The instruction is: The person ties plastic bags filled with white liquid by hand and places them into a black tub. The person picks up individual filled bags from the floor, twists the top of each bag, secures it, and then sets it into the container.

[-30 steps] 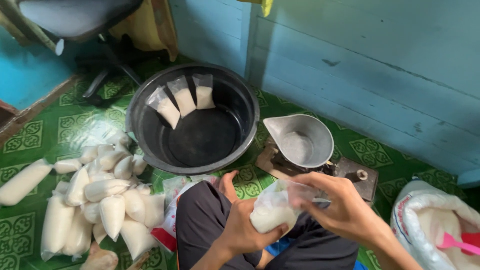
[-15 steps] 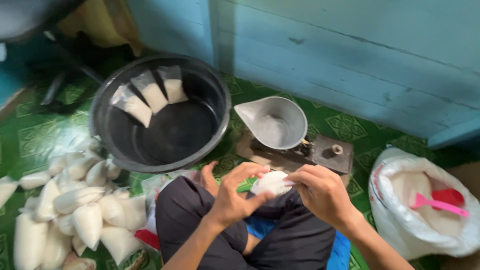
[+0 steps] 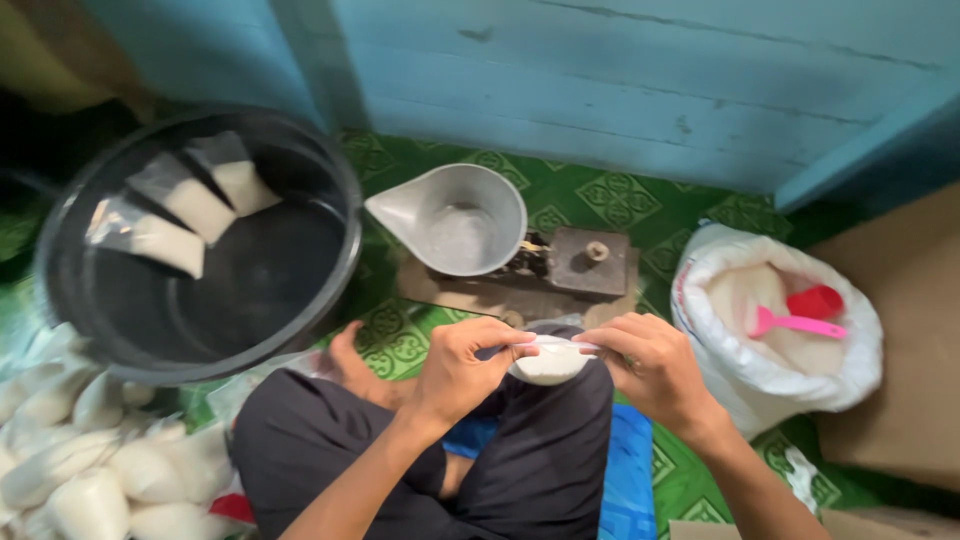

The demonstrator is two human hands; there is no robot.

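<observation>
The person sat cross-legged on the green patterned floor (image 3: 600, 215), and both hands met over the knees on a small clear bag of white powder (image 3: 548, 362). The left hand (image 3: 462, 372) had its thumb and fingers pinched together on the bag's top edge from one side; the right hand (image 3: 655, 370) pinched the same edge from the other side, so each grip was clamped on the bag. The bag hung between the two hands, just above the dark trousers (image 3: 540, 450), its rounded bottom full and white.

Ahead of the hands stood a balance scale (image 3: 585, 262) on a wooden base, with a grey metal scoop pan (image 3: 455, 220) resting on it, spout turned toward the big black basin (image 3: 250, 290). Three filled bags (image 3: 185, 205) leaned against the basin's far wall. Near the left knee, on the floor, lay a heap of filled white bags (image 3: 90, 470), partly blurred. To the right stood an open white sack (image 3: 760, 385) of powder, with a pink scoop (image 3: 795, 322) and a red cup (image 3: 817, 300) lying inside it. A blue wooden wall (image 3: 620, 80) rose behind the scale, and a brown cardboard sheet (image 3: 905, 360) lay just beside the sack
</observation>
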